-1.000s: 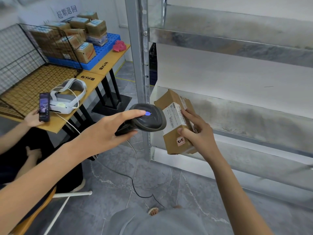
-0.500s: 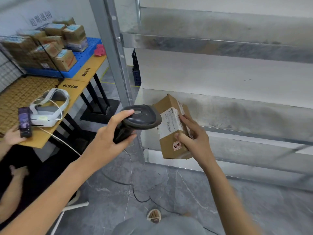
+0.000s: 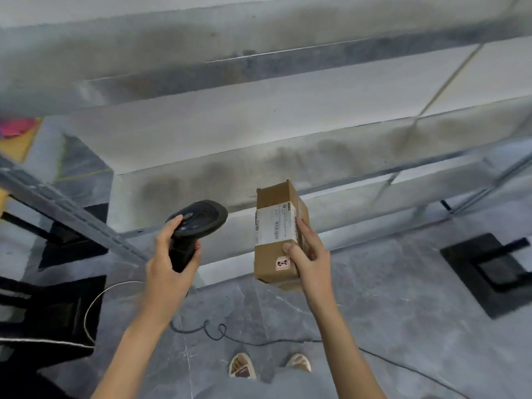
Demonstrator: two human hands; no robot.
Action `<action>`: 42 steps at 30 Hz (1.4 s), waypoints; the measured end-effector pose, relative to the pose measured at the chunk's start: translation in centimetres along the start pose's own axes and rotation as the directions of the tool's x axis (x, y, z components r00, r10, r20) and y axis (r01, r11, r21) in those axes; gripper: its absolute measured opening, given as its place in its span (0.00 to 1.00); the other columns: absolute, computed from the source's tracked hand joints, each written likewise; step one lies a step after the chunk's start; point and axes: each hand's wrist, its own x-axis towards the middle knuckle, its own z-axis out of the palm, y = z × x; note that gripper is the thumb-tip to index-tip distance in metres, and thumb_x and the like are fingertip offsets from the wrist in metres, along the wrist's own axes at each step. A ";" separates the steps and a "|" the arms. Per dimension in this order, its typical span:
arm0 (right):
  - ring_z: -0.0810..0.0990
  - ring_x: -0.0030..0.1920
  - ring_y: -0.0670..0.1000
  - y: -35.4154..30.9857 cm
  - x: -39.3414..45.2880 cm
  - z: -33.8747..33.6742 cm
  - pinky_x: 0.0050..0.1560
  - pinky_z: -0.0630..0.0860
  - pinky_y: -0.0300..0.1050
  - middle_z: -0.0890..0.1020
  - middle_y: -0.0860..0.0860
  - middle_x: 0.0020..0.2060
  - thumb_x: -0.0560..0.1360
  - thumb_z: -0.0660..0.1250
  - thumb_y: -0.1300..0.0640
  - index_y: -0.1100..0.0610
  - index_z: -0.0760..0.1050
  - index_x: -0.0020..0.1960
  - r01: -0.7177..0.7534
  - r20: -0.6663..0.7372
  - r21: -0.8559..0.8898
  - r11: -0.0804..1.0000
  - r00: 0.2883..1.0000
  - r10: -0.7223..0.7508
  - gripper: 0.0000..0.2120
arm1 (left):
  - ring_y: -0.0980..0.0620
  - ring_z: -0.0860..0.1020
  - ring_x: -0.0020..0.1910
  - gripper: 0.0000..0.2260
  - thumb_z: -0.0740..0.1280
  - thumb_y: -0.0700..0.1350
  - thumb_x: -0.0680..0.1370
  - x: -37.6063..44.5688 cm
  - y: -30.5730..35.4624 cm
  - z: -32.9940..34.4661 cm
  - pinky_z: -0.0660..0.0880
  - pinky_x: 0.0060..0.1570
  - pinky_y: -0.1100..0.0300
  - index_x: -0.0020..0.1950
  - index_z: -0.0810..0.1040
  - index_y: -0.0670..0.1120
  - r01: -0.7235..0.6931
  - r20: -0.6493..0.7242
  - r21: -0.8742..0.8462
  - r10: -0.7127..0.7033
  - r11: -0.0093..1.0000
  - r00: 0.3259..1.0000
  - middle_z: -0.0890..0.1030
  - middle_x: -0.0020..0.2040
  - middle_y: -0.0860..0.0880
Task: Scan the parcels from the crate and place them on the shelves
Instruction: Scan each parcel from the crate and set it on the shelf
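Your right hand [image 3: 309,256] grips the parcel [image 3: 277,231] from its right side, thumb across the front face below the white shipping label [image 3: 275,224] and fingers wrapped round the far edge. Your left hand [image 3: 169,263] is closed round the handle of the black scanner [image 3: 195,223], whose head points right toward the box but stands apart from it, with a clear gap between the two.

The parcel stands on end: its long axis runs up and away from you, the top end tipped toward the lower shelf [image 3: 374,156], which lies directly ahead of the box and slightly above it. The right hand is the one that matters for the placing; the left is off to the side and out of the path.

The frame is smeared, so whether the scanner is lit cannot be told. If the scan has registered, the move looks like a short forward push, laying the box down onto the shelf. Mind the front lip, and the scanner cable [image 3: 230,338] trailing on the floor by your feet
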 end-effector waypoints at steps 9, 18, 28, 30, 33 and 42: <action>0.76 0.68 0.47 -2.1 0.9 -12.8 0.67 0.76 0.55 0.76 0.46 0.69 0.68 0.70 0.54 0.45 0.75 0.70 0.047 -0.281 0.062 0.997 0.959 -0.028 0.29 | 0.58 0.80 0.59 0.35 0.73 0.43 0.79 2.3 8.2 14.1 0.78 0.55 0.60 0.68 0.62 0.79 -0.066 0.210 -0.179 0.104 0.982 0.972 0.76 0.61 0.72; 0.77 0.68 0.51 -4.3 2.1 -23.5 0.68 0.74 0.60 0.77 0.47 0.69 0.69 0.68 0.56 0.43 0.76 0.67 0.134 -0.565 0.135 0.982 0.824 -0.035 0.27 | 0.50 0.82 0.50 0.34 0.73 0.43 0.79 5.3 17.9 30.1 0.77 0.46 0.69 0.69 0.62 0.76 -0.219 0.433 -0.371 0.377 0.902 0.819 0.80 0.61 0.48; 0.81 0.62 0.49 -6.2 9.8 -35.4 0.57 0.81 0.46 0.80 0.46 0.66 0.68 0.69 0.53 0.44 0.75 0.69 0.176 -0.781 0.175 0.969 0.624 0.028 0.29 | 0.50 0.83 0.49 0.33 0.72 0.42 0.80 8.3 25.2 47.7 0.78 0.47 0.68 0.70 0.61 0.74 -0.179 0.528 -0.548 0.503 0.817 0.684 0.82 0.60 0.48; 0.81 0.63 0.50 -6.9 11.4 -37.2 0.56 0.81 0.47 0.80 0.46 0.66 0.68 0.69 0.53 0.42 0.76 0.68 0.185 -0.815 0.183 0.966 0.578 0.043 0.28 | 0.48 0.83 0.47 0.33 0.72 0.42 0.79 9.3 26.1 50.5 0.79 0.46 0.66 0.70 0.61 0.75 -0.140 0.554 -0.557 0.491 0.819 0.672 0.82 0.58 0.44; 0.82 0.60 0.50 -7.9 13.7 -39.8 0.47 0.82 0.42 0.81 0.46 0.64 0.67 0.69 0.53 0.42 0.77 0.67 0.221 -0.851 0.214 0.951 0.520 0.071 0.27 | 0.53 0.82 0.42 0.34 0.72 0.41 0.80 10.9 28.2 54.6 0.78 0.42 0.65 0.71 0.61 0.74 -0.114 0.590 -0.572 0.503 0.813 0.631 0.82 0.53 0.45; 0.83 0.58 0.51 -10.1 19.0 -47.1 0.46 0.82 0.41 0.83 0.46 0.61 0.67 0.69 0.53 0.45 0.75 0.70 0.268 -0.880 0.239 0.933 0.466 0.092 0.30 | 0.51 0.81 0.40 0.31 0.72 0.41 0.79 12.4 33.2 65.1 0.78 0.42 0.64 0.73 0.62 0.67 -0.101 0.634 -0.603 0.552 0.791 0.542 0.82 0.53 0.43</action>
